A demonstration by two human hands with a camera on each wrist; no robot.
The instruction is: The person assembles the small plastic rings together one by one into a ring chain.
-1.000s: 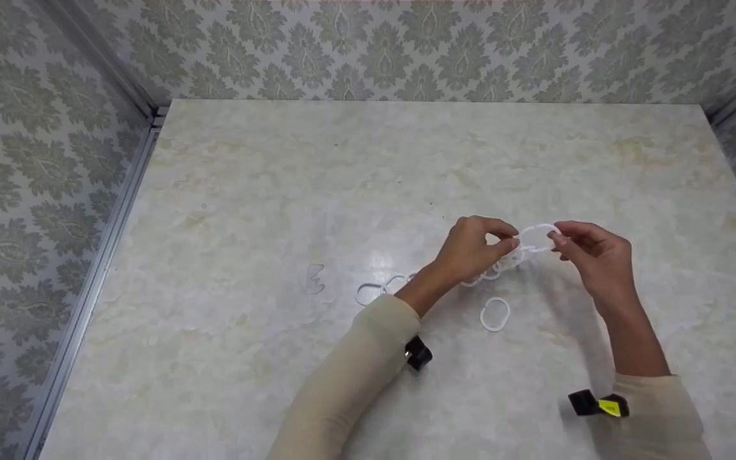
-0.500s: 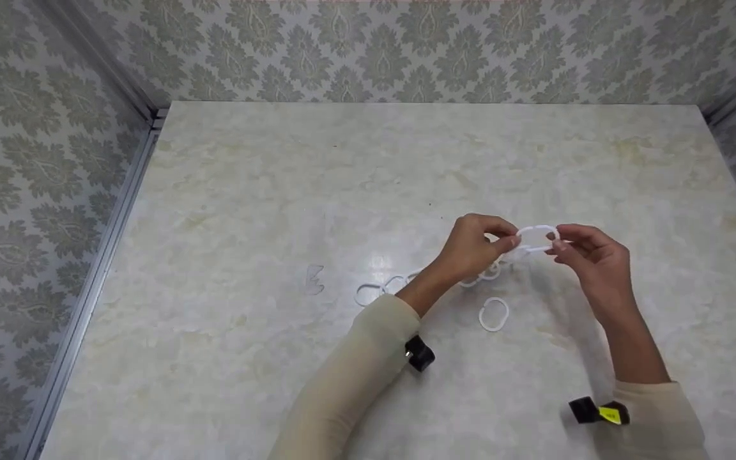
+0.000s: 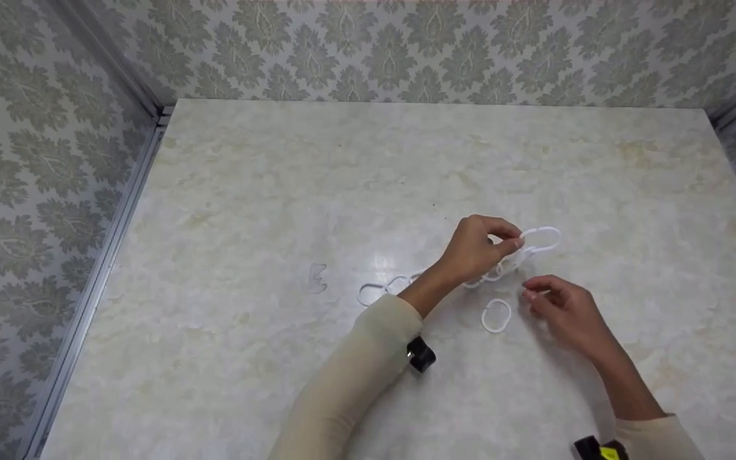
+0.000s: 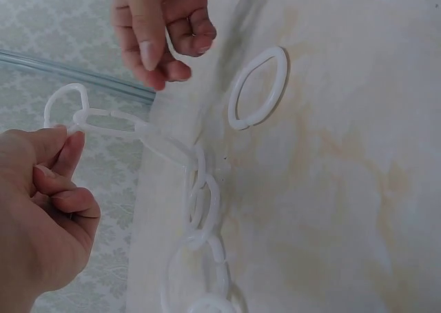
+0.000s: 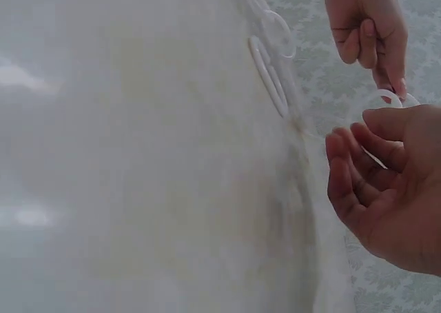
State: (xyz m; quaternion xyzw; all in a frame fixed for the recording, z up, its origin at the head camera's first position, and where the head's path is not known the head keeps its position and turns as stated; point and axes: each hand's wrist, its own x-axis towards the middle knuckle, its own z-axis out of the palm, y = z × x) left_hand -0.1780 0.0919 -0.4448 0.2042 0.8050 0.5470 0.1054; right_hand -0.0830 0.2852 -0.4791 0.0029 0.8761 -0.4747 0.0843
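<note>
My left hand [image 3: 480, 249] pinches a white plastic ring [image 3: 559, 238] between thumb and forefinger, raised over the table. That ring is the end link of a chain of white oval links [image 4: 216, 203], which hangs down and runs along the table. In the head view my left forearm hides part of the chain, and its far links [image 3: 371, 285] show on the left. Just right of a loose white ring [image 3: 496, 331], my right hand [image 3: 566, 313] hovers with loosely bent fingers and holds nothing. A small split shows in the loose ring in the left wrist view.
A small clear plastic piece with a jagged edge [image 3: 317, 279] lies left of the chain. The marble-patterned table [image 3: 278, 179] ends at patterned wall panels [image 3: 387, 57] at the back and sides.
My right hand has let go of the chain's end ring and moved down towards the loose ring. My left hand stays nearly in place, still pinching the end ring.
</note>
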